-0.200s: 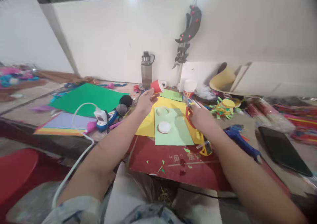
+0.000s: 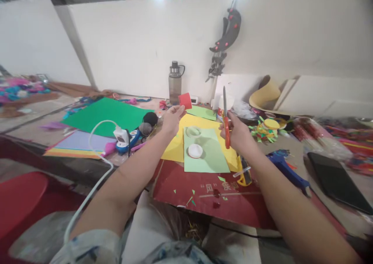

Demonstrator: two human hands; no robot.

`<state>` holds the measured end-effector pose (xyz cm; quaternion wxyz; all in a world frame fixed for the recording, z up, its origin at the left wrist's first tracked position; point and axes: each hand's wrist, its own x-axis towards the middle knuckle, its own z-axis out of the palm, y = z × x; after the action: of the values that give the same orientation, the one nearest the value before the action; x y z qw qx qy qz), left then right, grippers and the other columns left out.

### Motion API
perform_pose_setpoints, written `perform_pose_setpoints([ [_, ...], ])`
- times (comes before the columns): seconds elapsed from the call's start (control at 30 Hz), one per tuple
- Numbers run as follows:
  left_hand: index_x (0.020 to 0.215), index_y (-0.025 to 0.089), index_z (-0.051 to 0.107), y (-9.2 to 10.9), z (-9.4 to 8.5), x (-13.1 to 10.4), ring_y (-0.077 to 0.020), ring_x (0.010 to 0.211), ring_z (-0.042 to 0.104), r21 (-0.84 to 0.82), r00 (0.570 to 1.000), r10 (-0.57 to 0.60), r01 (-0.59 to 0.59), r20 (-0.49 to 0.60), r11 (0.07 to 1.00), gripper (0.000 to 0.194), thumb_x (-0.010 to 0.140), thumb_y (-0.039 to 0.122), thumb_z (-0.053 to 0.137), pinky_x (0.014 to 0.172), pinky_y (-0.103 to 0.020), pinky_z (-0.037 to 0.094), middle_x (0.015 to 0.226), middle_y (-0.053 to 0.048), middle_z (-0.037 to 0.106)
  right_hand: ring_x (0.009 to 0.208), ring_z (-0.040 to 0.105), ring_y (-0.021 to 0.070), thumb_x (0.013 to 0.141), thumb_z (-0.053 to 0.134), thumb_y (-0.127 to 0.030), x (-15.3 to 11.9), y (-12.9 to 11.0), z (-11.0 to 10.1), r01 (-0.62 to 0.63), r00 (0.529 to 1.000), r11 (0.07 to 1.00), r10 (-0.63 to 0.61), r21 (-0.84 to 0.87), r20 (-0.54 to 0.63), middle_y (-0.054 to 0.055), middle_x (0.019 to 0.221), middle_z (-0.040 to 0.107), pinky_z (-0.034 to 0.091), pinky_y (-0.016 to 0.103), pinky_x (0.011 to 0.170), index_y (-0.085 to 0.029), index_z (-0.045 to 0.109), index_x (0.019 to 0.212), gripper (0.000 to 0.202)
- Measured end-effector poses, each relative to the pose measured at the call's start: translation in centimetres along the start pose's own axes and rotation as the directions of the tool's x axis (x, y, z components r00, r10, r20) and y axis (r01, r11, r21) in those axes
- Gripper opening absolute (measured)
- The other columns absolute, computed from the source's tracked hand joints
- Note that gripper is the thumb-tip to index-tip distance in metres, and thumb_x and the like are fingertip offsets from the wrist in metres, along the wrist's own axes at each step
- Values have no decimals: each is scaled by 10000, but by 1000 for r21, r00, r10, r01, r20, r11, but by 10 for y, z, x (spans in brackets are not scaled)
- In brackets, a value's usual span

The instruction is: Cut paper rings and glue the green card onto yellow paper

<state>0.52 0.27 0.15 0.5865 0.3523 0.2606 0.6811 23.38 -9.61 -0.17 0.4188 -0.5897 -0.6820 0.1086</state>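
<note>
My left hand [image 2: 172, 120] is closed on a small red paper cup piece [image 2: 185, 100], pinched at its lower edge above the yellow sheet. In my right hand [image 2: 237, 132] are scissors [image 2: 225, 114] with orange-red handles. Their blades point upward and look closed, to the right of the cup piece and apart from it. Below and between my hands lies a pale green sheet [image 2: 206, 165], bearing a white round disc [image 2: 195, 151] and a pale ring-shaped piece [image 2: 193, 132]. Behind the scissors, a white-and-red paper cup [image 2: 230, 102] is partly hidden.
A yellow sheet [image 2: 171, 151] lies on a red board [image 2: 186, 186] with small green scraps. A utility knife [image 2: 245, 174], a blue glue gun [image 2: 287, 170] and a phone [image 2: 338, 182] lie right. Left are a green sheet [image 2: 101, 114] and a power strip [image 2: 128, 141]; a bottle [image 2: 175, 85] stands behind.
My right hand has turned the scissors upright, raising the blades. My left hand has rotated the red cup piece, so its white side no longer shows. The whole view has shifted slightly.
</note>
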Motion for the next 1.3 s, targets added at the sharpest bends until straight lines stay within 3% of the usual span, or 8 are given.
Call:
perform_pose_setpoints([
  [0.13, 684, 158, 612, 0, 1, -3, -76, 732, 622, 55, 997, 68, -69, 26, 996, 220, 792, 115, 799, 857, -247, 519, 734, 26, 644, 905, 699, 251, 742, 683, -329, -6, -10, 16, 0, 999, 959, 13, 285, -44, 103, 1040, 714, 593, 378, 732, -193, 540, 1417, 703],
  [0.3, 736, 184, 654, -2, -2, -7, -121, 806, 587, 297, 983, 156, -178, 95, 938, 220, 767, 291, 844, 763, -251, 489, 856, -10, 647, 743, 636, 198, 685, 801, -482, -9, -19, 22, -21, 988, 846, 101, 532, -121, 11, 848, 643, 586, 410, 753, -212, 628, 1159, 573],
  [0.47, 718, 210, 734, 3, -4, -11, -204, 1067, 561, 638, 834, 506, -515, 218, 573, 157, 701, 220, 890, 877, -291, 482, 1127, -86, 590, 806, 683, 226, 739, 750, -483, -10, -19, 16, -29, 997, 841, 66, 539, -49, 8, 840, 633, 580, 421, 793, -227, 631, 1138, 488],
  [0.57, 731, 224, 755, 8, -2, -16, -191, 960, 576, 654, 784, 530, -589, 321, 475, 121, 724, 163, 859, 836, -303, 488, 1066, -77, 590, 1021, 693, 260, 774, 690, -463, -13, -24, 15, 61, 998, 858, -39, 510, -52, 72, 1032, 679, 567, 412, 858, -245, 601, 1235, 518],
  [0.7, 760, 200, 689, 7, 3, -22, -125, 715, 568, 589, 863, 411, -502, 294, 634, 110, 819, 168, 776, 723, -268, 477, 817, -17, 627, 787, 682, 219, 825, 646, -508, -21, -38, 11, 12, 1000, 891, -10, 454, -8, 34, 879, 660, 554, 368, 724, -233, 570, 1254, 515],
  [0.87, 803, 183, 562, 4, 9, -21, -118, 657, 680, 257, 992, 80, -103, 98, 961, 174, 901, 200, 705, 630, -234, 504, 705, 22, 649, 562, 593, 186, 885, 578, -601, -26, -46, 4, -79, 990, 978, 53, 194, 133, -8, 630, 586, 449, 308, 578, -219, 613, 969, 393],
  [1.0, 830, 191, 533, 10, 11, -18, -93, 647, 700, 43, 999, -44, 43, 26, 998, 208, 900, 190, 728, 608, -198, 502, 720, 38, 675, 588, 590, 181, 920, 569, -581, -24, -45, 5, -18, 981, 999, 26, -43, 194, 5, 625, 596, 387, 289, 596, -228, 596, 829, 365],
  [1.3, 837, 183, 602, 8, 13, -24, -78, 665, 689, 70, 995, -1, -6, 100, 998, 317, 764, 304, 885, 607, -188, 492, 760, 49, 681, 690, 603, 201, 968, 554, -510, -22, -44, 6, 12, 971, 979, 38, -206, 237, 59, 760, 689, 373, 298, 648, -204, 671, 905, 334],
])
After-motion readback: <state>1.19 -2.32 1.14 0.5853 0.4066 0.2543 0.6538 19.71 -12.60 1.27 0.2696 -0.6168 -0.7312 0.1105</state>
